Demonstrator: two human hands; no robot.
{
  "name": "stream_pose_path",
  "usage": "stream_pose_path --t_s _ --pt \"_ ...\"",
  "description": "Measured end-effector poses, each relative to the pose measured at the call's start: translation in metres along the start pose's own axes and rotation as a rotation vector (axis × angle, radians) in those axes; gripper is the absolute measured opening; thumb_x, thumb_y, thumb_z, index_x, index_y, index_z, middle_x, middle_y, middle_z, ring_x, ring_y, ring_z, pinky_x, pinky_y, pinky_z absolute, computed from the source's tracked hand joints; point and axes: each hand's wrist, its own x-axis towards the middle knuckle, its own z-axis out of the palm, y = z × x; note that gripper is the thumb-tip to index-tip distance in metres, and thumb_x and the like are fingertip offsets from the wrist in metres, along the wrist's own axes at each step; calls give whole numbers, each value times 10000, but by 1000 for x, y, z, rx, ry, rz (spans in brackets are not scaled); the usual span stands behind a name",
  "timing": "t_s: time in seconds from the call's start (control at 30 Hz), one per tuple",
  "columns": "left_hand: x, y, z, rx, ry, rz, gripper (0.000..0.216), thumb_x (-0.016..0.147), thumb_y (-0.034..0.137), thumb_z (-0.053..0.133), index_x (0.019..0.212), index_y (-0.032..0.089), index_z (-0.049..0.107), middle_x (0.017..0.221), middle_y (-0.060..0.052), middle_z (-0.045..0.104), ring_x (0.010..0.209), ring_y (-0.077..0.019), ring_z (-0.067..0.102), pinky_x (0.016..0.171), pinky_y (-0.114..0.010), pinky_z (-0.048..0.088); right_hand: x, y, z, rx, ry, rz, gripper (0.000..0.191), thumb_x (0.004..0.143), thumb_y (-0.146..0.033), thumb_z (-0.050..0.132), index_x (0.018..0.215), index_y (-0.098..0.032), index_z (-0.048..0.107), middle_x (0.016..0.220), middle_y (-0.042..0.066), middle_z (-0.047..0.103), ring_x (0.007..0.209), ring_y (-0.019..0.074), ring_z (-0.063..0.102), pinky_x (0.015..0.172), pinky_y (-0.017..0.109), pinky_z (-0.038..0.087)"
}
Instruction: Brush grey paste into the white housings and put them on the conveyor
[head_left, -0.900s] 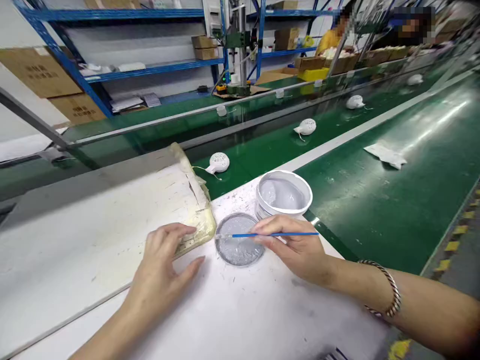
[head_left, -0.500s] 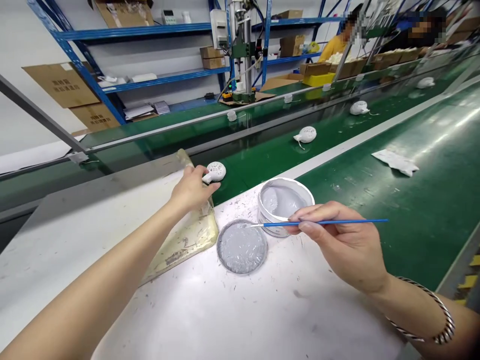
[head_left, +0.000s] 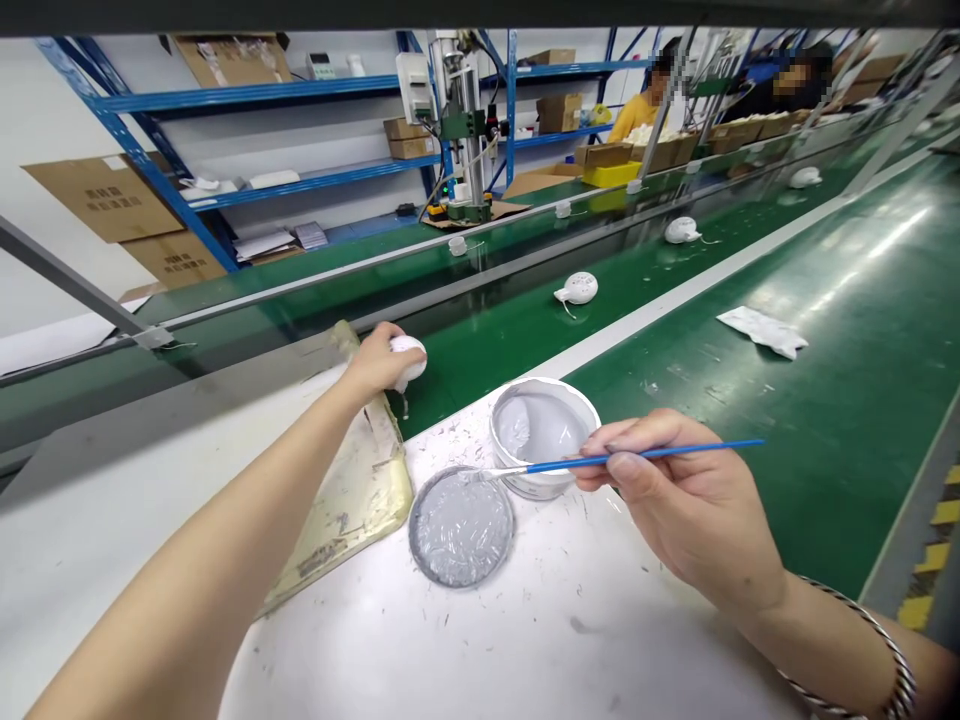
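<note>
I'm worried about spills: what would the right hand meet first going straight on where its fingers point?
Probably the round white tub of grey paste, unless the right hand passes above it; depth is unclear.

Blue brush handle (head_left: 555,465), grey paste (head_left: 461,530)

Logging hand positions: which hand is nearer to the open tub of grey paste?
Right. The right hand, holding the blue brush, is just right of the tub, close to its rim. The left hand is farther off to the tub's left, gripping a white piece.
</note>
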Motion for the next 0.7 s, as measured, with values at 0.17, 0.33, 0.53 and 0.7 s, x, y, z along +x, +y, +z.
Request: stream_pose_path --t_s 0.17,0.33,0.53,0.7 --pt "-69 -16 -46 -663 -10 20 217 857 186 462 1072 191 496 1233 -96 592 1146 -212 603 934 -353 549 4 -2 2 76 24 75 42 814 -248 731 790 -234 699 822 -9 721 671 112 715 646 190 627" --pt "-132 -46 -59 -1092 -9 -74 250 829 175 532 1075 164 487 1170 -165 621 1123 -298 620 875 -403 583 3 1 5 57 15 61 40 816 -260 729 796 -244 698 827 -9 721 665 101 707 647 185 623" --pt "-157 -74 -41 -459 122 198 684 549 201 831 1153 250 513 1157 -84 562 1075 -311 606 916 -473 522 4 7 6 -26 54 20 94 778 -286 758 767 -221 690 797 -1 705 651 127 707 614 214 633" --pt "-142 -99 -43 251 368 481 446 681 301 728 1068 249 514 1324 -107 336 1305 -316 364 1038 -475 387 5 13 6 -64 46 -17 71 800 -266 738 791 -219 686 824 0 702 667 130 710 626 214 635"
